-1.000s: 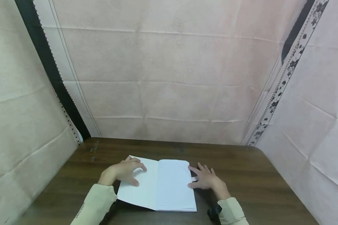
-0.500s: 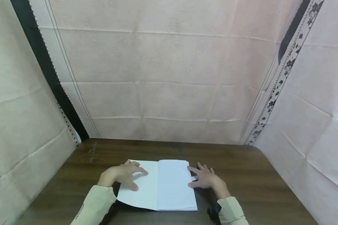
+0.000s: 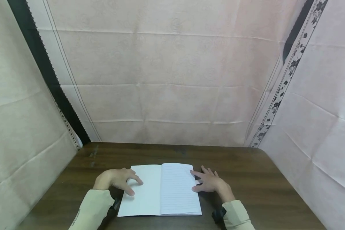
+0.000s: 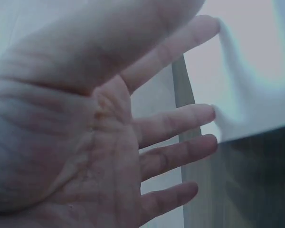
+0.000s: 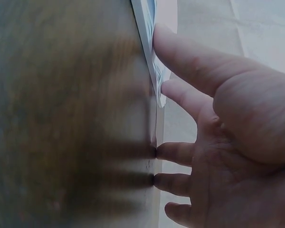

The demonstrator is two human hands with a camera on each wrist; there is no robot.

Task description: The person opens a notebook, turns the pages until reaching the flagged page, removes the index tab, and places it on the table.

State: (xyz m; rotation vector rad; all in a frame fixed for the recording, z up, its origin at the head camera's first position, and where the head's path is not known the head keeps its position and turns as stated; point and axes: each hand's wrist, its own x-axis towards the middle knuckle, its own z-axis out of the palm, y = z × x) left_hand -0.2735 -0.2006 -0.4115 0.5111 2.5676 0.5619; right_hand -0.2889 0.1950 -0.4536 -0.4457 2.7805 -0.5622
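Note:
An open notebook lies on the brown table, a blank white page on its left side and a ruled page on its right. My left hand is over the outer left edge of the blank page, fingers spread and thumb above the paper. In the left wrist view, the fingertips of that hand reach the white sheet. My right hand lies spread at the notebook's right edge. The right wrist view has its thumb and index finger against the page edges, with other fingertips down on the table.
The brown wooden table has a rounded far right corner. Pale creased cloth hangs behind it and on both sides, with a dark band at left and a floral border at right. A dark wrist strap sits by the right sleeve.
My left hand has slid left toward the page's outer edge. The blank left page, whose edge was raised, now lies flatter. My right hand has stayed nearly still.

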